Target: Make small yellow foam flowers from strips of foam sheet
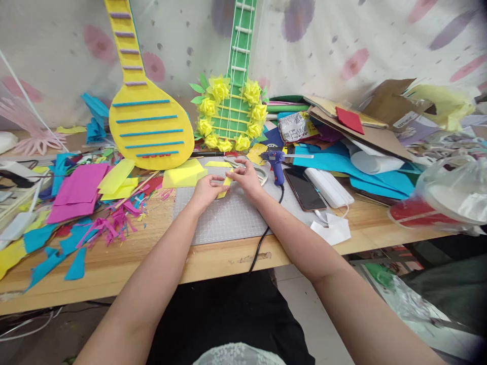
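The yellow paper strip (227,181) was at the middle of the frame, held above the gray cutting mat (232,218). It seemed best handled with a light pinch near its edges, since such thin material looked likely to crease; keeping both wrists low and the fingertips off the middle would probably have kept it straight and easy to see. The strip was narrow, bright yellow and tilted, with parts covered by fingers; whether it was folded could not be told.

The left hand (207,191) pinched it from the lower left, while the grip of the right hand (246,177) pinched its upper part. Just above the hands, another yellow piece (218,163) lay flat, with larger yellow sheets (184,174) to its left. Right of center rested a blue glue gun (276,165). Farther out, magenta paper (78,190) lay on the wooden bench (152,243) toward the left of the frame.
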Available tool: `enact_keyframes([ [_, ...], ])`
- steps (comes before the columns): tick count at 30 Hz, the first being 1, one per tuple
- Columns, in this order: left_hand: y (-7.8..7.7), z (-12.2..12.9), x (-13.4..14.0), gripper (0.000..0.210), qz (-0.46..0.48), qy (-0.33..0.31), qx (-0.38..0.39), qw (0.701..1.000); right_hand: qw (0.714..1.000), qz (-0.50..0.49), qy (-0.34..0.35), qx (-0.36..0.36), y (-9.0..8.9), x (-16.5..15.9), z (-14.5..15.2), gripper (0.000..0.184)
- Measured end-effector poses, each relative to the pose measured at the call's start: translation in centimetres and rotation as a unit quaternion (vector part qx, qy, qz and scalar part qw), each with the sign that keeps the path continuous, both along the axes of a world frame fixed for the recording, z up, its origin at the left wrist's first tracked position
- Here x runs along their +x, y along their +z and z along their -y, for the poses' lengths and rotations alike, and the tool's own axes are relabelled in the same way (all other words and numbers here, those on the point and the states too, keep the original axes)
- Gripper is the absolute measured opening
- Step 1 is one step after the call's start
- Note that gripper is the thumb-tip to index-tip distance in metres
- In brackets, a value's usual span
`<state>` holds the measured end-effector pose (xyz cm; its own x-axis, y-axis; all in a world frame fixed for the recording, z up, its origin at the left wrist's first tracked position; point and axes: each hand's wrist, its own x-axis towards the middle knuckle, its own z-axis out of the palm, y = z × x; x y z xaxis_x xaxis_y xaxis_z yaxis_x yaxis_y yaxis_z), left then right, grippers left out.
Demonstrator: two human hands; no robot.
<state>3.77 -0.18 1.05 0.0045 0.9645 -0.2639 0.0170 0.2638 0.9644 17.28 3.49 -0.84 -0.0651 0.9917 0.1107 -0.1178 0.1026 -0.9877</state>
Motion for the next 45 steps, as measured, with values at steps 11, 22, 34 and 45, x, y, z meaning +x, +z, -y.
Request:
enact_keyframes([
  [11,-0.2,0.3,0.2,0.046,-0.003,-0.013,-0.014,1.000,0.996,-0.029,-0.081,0.006,0.1,2.1,-1.7,0.046],
  [22,0.0,0.4,0.3,0.036,0.038,0.037,-0.003,0.999,0.999,0.025,0.016,-0.012,0.6,0.6,0.0,0.054],
  [34,0.5,0.4,-0.3,0.046,0.060,0.025,-0.026,0.998,0.998,-0.026,-0.047,-0.025,0.2,1.1,-0.6,0.060],
  [45,1.0,0.6,-1.2,0.036,0.049,0.020,-0.037,0.998,0.997,-0.036,-0.067,-0.028,-0.1,0.8,-0.6,0.064],
])
